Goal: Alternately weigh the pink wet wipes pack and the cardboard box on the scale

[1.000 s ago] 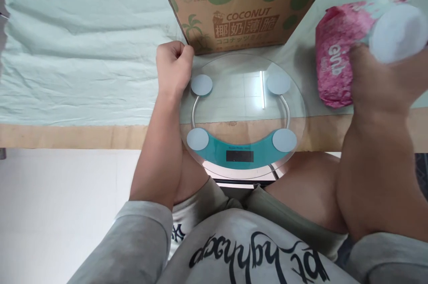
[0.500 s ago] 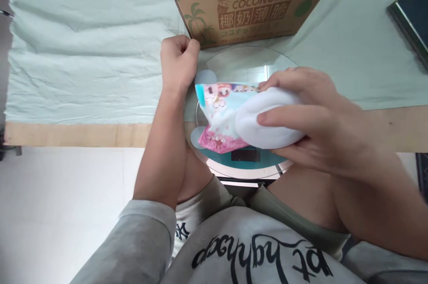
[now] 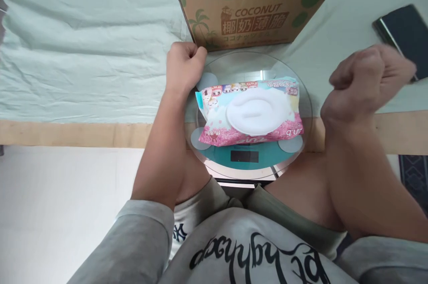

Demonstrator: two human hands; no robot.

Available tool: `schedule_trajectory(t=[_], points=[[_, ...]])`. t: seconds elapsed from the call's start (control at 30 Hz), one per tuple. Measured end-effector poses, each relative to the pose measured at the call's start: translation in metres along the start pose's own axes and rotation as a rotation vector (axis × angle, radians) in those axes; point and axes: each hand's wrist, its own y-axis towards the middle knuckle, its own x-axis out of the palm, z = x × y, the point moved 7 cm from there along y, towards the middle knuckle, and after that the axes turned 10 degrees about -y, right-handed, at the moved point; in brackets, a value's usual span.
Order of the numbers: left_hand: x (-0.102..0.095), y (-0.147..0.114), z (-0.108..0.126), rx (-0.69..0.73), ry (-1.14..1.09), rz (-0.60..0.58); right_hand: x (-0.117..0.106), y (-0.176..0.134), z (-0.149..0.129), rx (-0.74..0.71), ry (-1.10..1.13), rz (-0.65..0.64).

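The wipes pack (image 3: 259, 117) is now lying on the glass scale (image 3: 217, 155), bearing down unaided: my right hand (image 3: 366, 79), gripping it moments ago, is hanging near the dark case (image 3: 406, 32), fingers curling in, blurred; my left hand (image 3: 183, 65), fisted, is resting beside the carton (image 3: 257, 3).

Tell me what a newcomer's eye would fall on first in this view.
Probably the pink and light-blue soft plastic pack with a white oval lid, lying across the round clear-glass scale with a teal panel. Next, the large brown cardboard box with green patches, standing just beyond the scale. Then the bare hands, both curled: the left by the box's near left corner, the right apart from the pack, off to its right.
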Motion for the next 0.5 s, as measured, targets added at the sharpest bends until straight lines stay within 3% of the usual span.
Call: schedule_trajectory(t=[0.1,0.2,0.5], points=[[0.005,0.003,-0.002,-0.007,0.103,-0.056,0.006,-0.003,0.047,0.180,-0.022,-0.054],[0.009,0.006,-0.005,0.028,0.126,-0.099,0.012,-0.012,0.071,0.317,-0.107,-0.142],[0.010,0.011,-0.013,0.096,0.127,-0.103,0.015,-0.014,0.069,0.536,-0.381,-0.266]])
